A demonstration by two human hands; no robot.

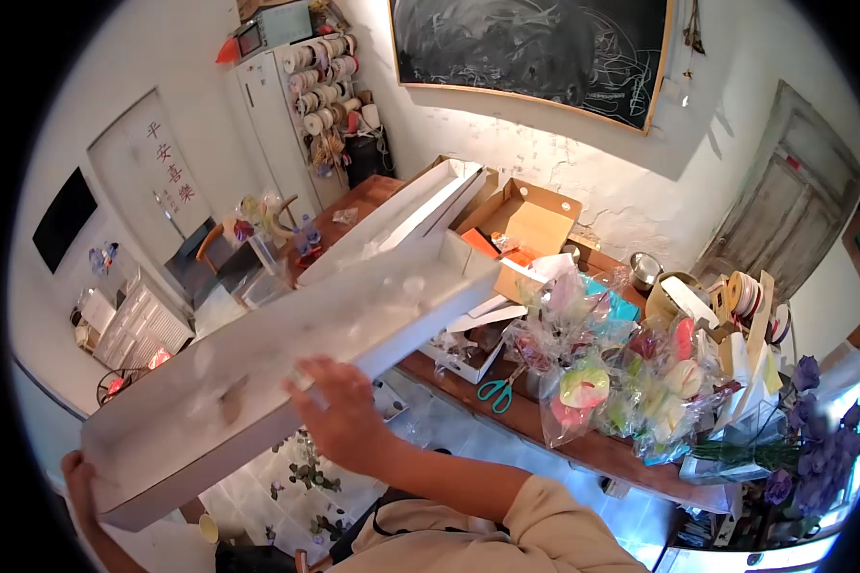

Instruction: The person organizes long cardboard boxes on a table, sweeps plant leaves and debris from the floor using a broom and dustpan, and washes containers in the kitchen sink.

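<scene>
A long, open white cardboard box (392,349) is held tilted across the left and middle of my view. My left hand (79,477) grips its near left end, with the fingers at the corner. My right hand (334,406) is at the box's near long wall, its fingers reaching over the rim. Motion smears those fingers, so their grip is unclear. Inside the box, the bottom looks blurred, with a brownish patch (231,399) toward the left. Teal-handled scissors (497,393) lie on the wooden table (440,374) right of my right hand.
Another long white box (401,215) rests behind, beside an open brown carton (537,215). Flowers in clear wrapping (631,382) crowd the table's right side. Purple flowers (822,458) stand at far right. Cut stems with leaves (311,473) lie on the floor below.
</scene>
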